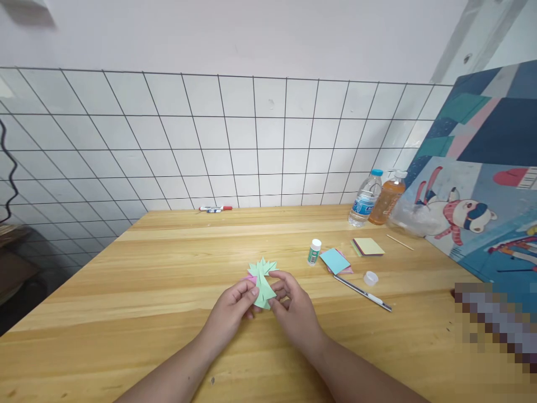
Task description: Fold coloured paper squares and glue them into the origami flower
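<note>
A light green folded paper piece (264, 286) with pointed, fan-like tips along its far side is held just above the wooden table. My left hand (230, 307) pinches its left edge, thumb on top and fingers underneath. A small pink paper part (250, 278) shows beside the left thumb, partly hidden. My right hand (297, 309) is curled at the paper's right edge, its thumb and fingertips touching the green flap. The underside of the paper is out of sight.
Right of my hands are a glue stick (314, 252), blue paper squares (334, 261), yellow-topped paper squares (368, 246), a pen-like silver tool (363, 293), a white cap (371, 278) and a thin stick (399, 242). Bottles (366, 201) and markers (215, 209) stand or lie farther back.
</note>
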The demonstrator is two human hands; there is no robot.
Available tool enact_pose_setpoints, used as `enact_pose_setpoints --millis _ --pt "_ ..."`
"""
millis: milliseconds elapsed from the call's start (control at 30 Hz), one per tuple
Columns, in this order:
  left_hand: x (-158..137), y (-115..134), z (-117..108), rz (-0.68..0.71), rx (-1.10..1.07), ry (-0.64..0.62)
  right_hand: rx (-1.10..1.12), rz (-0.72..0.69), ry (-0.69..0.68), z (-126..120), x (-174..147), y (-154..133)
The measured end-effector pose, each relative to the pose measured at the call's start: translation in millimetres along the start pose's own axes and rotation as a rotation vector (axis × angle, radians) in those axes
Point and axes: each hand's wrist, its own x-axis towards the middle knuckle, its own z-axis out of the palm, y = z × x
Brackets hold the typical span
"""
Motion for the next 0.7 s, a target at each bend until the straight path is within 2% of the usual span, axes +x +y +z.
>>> enact_pose_setpoints --millis 267,400,567,700 --pt "-3.1 1.0 3.9 0.042 0.066 -0.011 0.072 0.016 0.021 -3.2 1.4 -0.5" --pt "-3.4 -0.6 6.5 0.039 0.042 -0.001 0.015 0.015 0.020 -3.2 2.0 -0.1" --pt "-6.3 -2.4 4.8 0.077 0.057 -0.026 -0.125 -0.045 -0.062 -0.5 -0.7 0.1" --pt "-7.5 -0.2 4.2 0.037 -0.025 -0.041 -0.167 -0.052 -0.071 -0.2 -2.2 1.1"
